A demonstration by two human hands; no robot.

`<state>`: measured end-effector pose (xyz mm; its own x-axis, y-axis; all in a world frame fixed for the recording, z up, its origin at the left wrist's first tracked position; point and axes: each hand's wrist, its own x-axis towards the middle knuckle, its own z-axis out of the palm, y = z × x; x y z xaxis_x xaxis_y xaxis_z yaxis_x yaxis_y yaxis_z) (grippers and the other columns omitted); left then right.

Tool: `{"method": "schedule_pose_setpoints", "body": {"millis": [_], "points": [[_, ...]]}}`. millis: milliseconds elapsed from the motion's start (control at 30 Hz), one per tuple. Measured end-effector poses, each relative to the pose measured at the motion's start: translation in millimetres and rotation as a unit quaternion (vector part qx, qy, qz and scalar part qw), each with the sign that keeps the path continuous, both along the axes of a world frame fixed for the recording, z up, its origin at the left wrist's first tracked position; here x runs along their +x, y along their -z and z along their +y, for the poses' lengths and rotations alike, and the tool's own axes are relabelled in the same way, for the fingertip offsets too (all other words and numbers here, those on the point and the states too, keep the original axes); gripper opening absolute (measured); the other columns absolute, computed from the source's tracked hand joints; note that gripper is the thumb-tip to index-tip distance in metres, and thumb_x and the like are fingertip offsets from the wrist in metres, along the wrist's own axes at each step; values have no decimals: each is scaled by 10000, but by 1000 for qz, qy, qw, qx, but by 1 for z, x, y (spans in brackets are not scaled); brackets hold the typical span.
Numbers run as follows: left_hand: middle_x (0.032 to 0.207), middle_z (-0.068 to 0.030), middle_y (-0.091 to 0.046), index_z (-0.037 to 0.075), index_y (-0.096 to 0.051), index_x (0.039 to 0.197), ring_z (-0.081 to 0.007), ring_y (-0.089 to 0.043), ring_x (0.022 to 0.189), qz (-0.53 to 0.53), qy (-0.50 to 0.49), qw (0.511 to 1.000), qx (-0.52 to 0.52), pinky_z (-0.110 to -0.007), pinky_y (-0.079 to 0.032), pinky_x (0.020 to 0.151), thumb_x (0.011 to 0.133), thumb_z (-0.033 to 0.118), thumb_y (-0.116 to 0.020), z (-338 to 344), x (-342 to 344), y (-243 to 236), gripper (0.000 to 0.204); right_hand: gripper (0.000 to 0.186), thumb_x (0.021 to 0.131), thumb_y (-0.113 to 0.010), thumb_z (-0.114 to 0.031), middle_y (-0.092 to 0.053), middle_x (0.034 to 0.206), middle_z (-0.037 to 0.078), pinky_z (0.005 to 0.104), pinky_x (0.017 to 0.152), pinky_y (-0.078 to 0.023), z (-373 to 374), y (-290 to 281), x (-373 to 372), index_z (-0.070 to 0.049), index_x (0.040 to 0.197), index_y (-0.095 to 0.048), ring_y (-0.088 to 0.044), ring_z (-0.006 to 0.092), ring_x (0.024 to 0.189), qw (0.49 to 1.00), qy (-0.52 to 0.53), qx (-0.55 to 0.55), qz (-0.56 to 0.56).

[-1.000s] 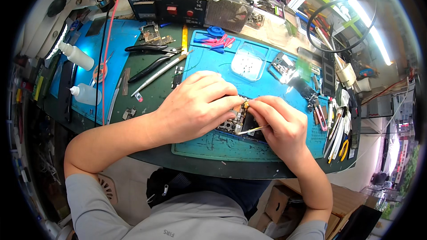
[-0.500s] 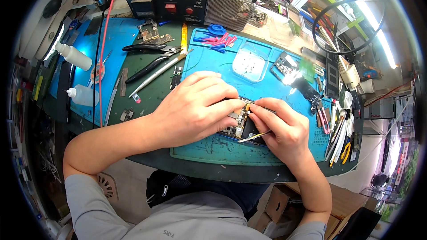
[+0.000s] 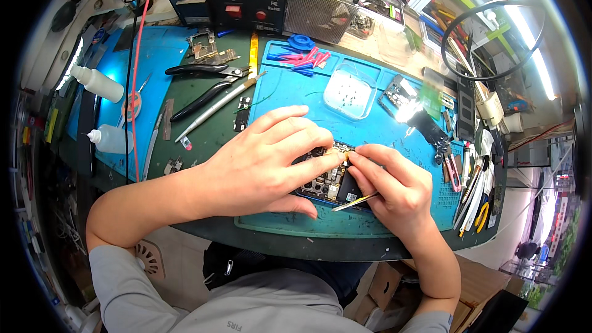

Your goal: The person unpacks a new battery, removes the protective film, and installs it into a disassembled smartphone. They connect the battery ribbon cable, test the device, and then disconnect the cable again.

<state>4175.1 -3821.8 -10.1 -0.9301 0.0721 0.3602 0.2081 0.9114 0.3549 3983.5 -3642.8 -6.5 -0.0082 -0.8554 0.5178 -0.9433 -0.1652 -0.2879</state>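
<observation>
An opened smartphone point(image 3: 336, 188) lies on the blue work mat point(image 3: 290, 222), its circuit board and camera modules bare beside a black battery. Over its left part reaches my left hand point(image 3: 277, 160), open, thumb held away from the fingers. The left index fingertip presses on the board near its far edge. My right hand point(image 3: 398, 179) is closed at the phone's right side, thumb and index finger pinched at a small golden flex connector point(image 3: 346, 155). A slim metal tool, seemingly tweezers point(image 3: 354, 202), is held in the right palm, its tip pointing left over the phone.
Beyond the phone sit a clear plastic box point(image 3: 350, 91) of tiny parts and pink-and-blue clips point(image 3: 302, 58). Black-handled cutters point(image 3: 203, 69) and a silver pen-like brush point(image 3: 219, 111) lie left. Several tools crowd the mat's right edge point(image 3: 472, 203). White bottles point(image 3: 111, 135) stand far left.
My left hand has spread: its thumb has moved toward me off the phone, uncovering more of the board and cameras. The right hand stays by the connector with the metal tool.
</observation>
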Motion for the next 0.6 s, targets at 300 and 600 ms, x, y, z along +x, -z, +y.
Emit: {"method": "schedule_pose_setpoints", "body": {"millis": [300,600], "points": [[1263,-71,-578,136,-637,1379,-244,-580,1214,-7,8,1000,-9,-538,-382,1179,784,510,-780,1,-3,0,717,195,822,-813,-62,-732,1005,65,317,626,-587,1,2,0,-16,1006,-767,-733,211,764,1000,1,-7,2],[1252,-66,-567,162,-633,1401,-249,-574,1215,-16,3,999,-34,-538,-364,1192,793,528,-764,3,-4,-1,722,181,818,-811,-59,-720,992,59,317,585,-559,1,3,0,-5,980,-752,-709,200,720,1000,-1,-17,4]]}}
